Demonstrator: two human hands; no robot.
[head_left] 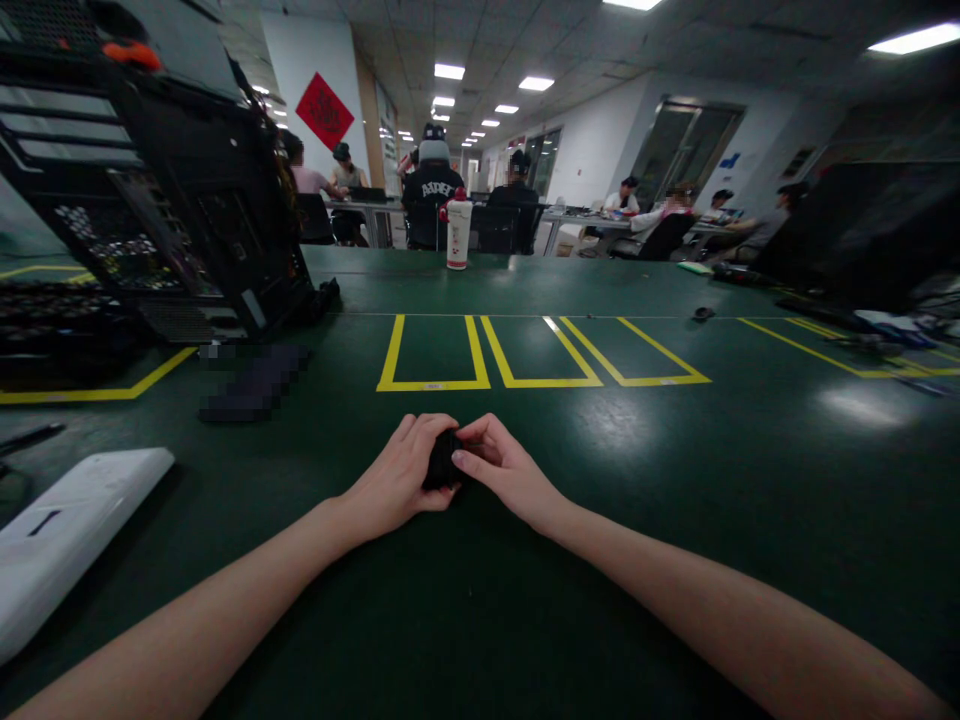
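Note:
A small black object is held between my two hands just above the green tabletop; its kind cannot be made out. My left hand wraps round it from the left, with the fingers over the top and the thumb below. From the right, the thumb and fingers of my right hand pinch its edge. Both hands hide much of the object.
Yellow tape outlines mark the green table beyond my hands. An open computer case stands at left, near a dark pixelated item and a white box-like device. A cup stands at the far edge; several people sit beyond.

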